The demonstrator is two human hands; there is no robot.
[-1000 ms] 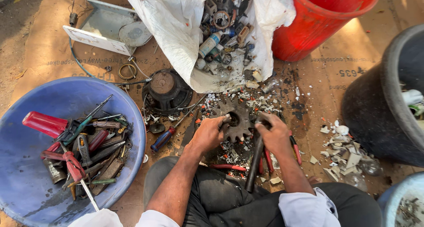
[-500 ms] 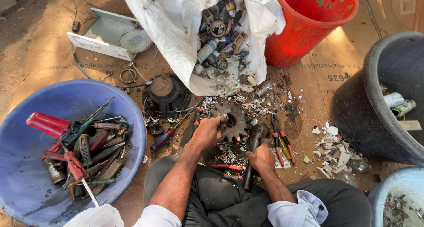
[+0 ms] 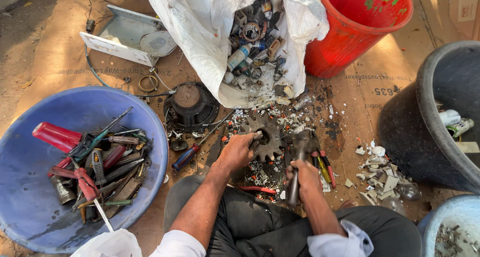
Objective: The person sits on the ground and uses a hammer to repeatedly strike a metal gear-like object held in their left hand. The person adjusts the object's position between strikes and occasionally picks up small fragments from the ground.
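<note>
On the cardboard sheet [image 3: 370, 87] in front of the seated person's knees, a rusty toothed gear [image 3: 265, 137] is lying flat among bits of broken scrap. The left hand [image 3: 239, 151] is pinning it down, fingers curled over its near edge and into the centre hole. The right hand [image 3: 305, 174] is closing tightly round the handle of a hammer [image 3: 299, 157], whose head is sitting just beside the gear's right edge.

The main risk, as I judge it, is to the holding fingers: they are resting very near the hammer head, so a blow landing slightly off could be catching them. The gear is sitting on loose debris, so it could be skidding or tipping under a strike, and shards could be flying up towards the face.

A blue-handled screwdriver [image 3: 187, 156] is lying just left of the hand, and red-handled tools [image 3: 325, 167] are lying to the right of the hammer. Farther out, a speaker driver [image 3: 190, 104], a white sack [image 3: 200, 32] of scrap, a red bucket [image 3: 360, 37], a black tub [image 3: 425, 127] and a blue basin [image 3: 30, 207] of tools are ringing the spot.
</note>
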